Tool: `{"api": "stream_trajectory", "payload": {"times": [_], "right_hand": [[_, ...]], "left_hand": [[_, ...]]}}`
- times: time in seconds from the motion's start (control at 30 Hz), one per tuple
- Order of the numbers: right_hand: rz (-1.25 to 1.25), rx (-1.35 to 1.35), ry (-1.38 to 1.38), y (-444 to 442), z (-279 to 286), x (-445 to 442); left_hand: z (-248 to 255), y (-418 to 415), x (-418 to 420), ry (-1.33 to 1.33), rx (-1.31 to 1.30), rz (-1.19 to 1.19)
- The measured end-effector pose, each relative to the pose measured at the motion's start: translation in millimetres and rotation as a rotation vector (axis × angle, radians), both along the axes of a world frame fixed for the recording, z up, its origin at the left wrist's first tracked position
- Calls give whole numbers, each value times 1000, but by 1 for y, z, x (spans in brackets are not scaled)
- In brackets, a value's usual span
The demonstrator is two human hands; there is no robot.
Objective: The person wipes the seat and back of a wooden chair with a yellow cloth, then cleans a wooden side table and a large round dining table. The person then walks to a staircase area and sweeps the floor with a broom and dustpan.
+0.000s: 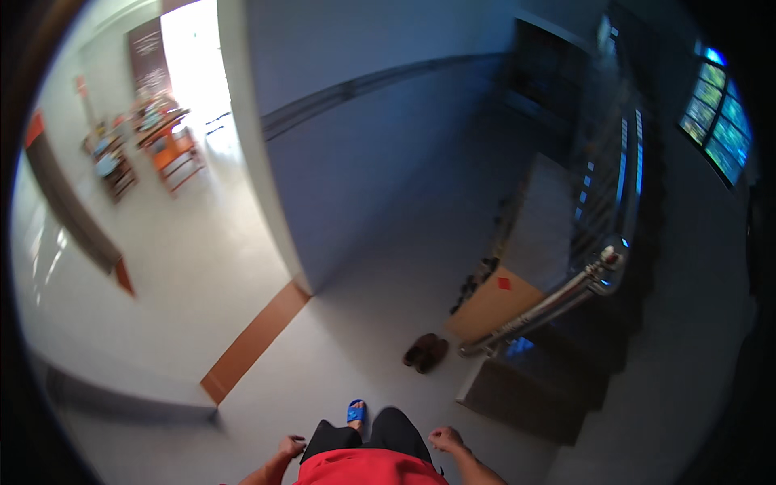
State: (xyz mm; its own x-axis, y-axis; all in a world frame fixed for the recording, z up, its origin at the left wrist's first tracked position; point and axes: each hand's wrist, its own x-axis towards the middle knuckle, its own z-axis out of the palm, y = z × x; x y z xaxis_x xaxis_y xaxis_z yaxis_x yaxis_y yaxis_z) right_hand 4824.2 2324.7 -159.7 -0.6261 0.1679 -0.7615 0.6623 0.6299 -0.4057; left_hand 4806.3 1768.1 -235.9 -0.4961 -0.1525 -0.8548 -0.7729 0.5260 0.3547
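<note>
My left hand [292,446] hangs beside my left thigh with nothing in it, its fingers loosely bent and slightly apart. On the other side, my right hand [446,438] is near my right thigh, curled in and with no object visible in it. Between them are my red shirt [373,468] and black shorts [397,431]. One foot in a blue slide sandal [356,412] shows on the pale floor; the other foot is hidden. Ahead of my right hand, a pair of dark brown shoes [426,353] lies on the floor.
To the right, dark stairs [521,400] rise beside a shiny metal handrail [545,309]. A shoe cabinet [494,303] stands beyond the brown shoes. On the left, a brown threshold strip [257,342] crosses a doorway into a bright room with an orange wooden chair [174,154].
</note>
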Motion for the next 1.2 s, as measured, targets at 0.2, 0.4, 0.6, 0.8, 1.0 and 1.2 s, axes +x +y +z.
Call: {"api": "stream_trajectory", "payload": {"times": [0.2,0.4,0.6,0.8,1.0,1.2], "right_hand": [[-243,-62,-448,11,12,20],[-201,-185,-430,66,-46,-124],[-57,36,249,161,-4,-465],[-172,-20,747,237,40,-772],[-264,21,568,320,7,-872],[-41,74,-41,410,-32,-819]], "left_hand": [[91,42,-309,345,178,210],[91,96,-479,312,160,211],[67,186,-543,-38,208,68],[22,258,-676,420,42,-462],[-14,356,-903,413,-106,-1306],[40,511,-1150,88,190,-140]]}}
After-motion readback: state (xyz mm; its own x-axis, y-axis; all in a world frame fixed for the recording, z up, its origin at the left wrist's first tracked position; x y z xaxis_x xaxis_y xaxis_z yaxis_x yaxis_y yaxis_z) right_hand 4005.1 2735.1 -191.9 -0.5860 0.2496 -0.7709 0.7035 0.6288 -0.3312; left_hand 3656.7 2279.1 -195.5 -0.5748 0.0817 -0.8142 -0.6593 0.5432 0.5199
